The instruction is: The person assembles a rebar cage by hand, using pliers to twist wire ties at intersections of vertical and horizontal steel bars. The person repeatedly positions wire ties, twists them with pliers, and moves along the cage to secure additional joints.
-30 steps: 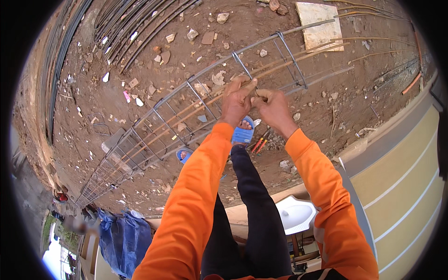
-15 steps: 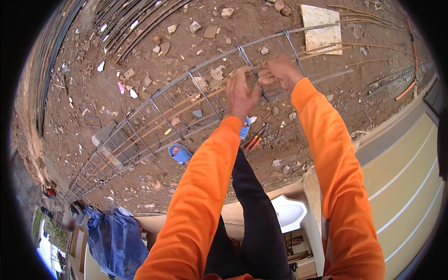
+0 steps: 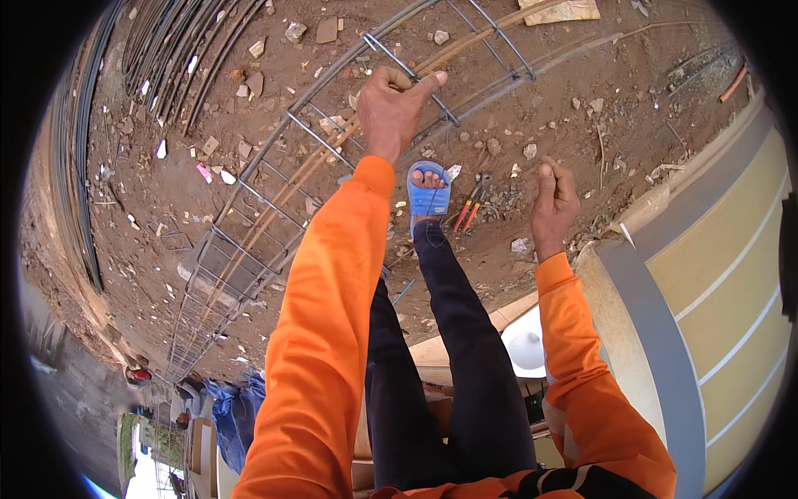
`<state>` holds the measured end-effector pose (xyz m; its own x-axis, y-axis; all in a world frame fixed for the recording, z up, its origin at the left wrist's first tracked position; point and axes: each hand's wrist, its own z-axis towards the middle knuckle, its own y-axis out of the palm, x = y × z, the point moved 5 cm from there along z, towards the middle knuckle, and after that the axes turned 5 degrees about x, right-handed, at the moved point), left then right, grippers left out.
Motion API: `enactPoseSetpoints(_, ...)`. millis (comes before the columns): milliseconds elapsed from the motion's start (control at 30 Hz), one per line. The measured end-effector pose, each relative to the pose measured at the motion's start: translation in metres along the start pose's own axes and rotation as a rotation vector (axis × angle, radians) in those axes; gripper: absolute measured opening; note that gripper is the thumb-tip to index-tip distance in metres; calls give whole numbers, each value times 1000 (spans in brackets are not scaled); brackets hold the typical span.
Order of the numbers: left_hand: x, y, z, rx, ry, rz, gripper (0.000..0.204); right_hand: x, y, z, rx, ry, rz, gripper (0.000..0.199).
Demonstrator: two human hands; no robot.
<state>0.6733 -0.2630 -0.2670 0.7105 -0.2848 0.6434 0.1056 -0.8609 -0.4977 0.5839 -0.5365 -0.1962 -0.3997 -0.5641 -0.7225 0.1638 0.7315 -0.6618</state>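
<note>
A long rebar cage (image 3: 291,116), made of steel bars with square stirrups, runs diagonally from the upper right to the lower left. My left hand (image 3: 391,114) is curled over its bars beside a stirrup (image 3: 421,87), thumb pointing right; the fingertips are partly hidden. Brownish bars (image 3: 312,158) run lengthwise inside the cage. Off to the right, apart from the cage, my right hand (image 3: 554,208) is closed with thumb and fingers together. Whatever it may pinch is too small to see. Red-handled pliers (image 3: 471,204) lie on the dirt beside my blue sandal (image 3: 429,193).
Bundled steel rods (image 3: 179,50) lie at the upper left, and a pale board (image 3: 565,10) at the top. Stones and rubble dot the dirt. A low wall (image 3: 690,274) curves along the right. A blue tarp (image 3: 237,416) hangs at lower left, near a white basin (image 3: 526,351).
My right hand has left the cage and drawn back toward me. The left hand stays at the cage, its fingers now curled. My view has shifted, and one sandal shows more fully.
</note>
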Motion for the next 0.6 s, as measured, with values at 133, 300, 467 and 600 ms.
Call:
enactPoseSetpoints(133,2,6,1,48,151,80,46,210,-46,-141,308,643,-175,26)
enactPoseSetpoints(300,15,23,-11,-186,133,-100,29,297,82,-189,-359,321,-564,44)
enactPoseSetpoints(467,16,-7,-22,8,507,100,13,272,116,-145,-382,645,-468,56)
enactPoseSetpoints(600,18,-1,-35,-45,300,124,16,269,78,-149,-367,655,-393,42)
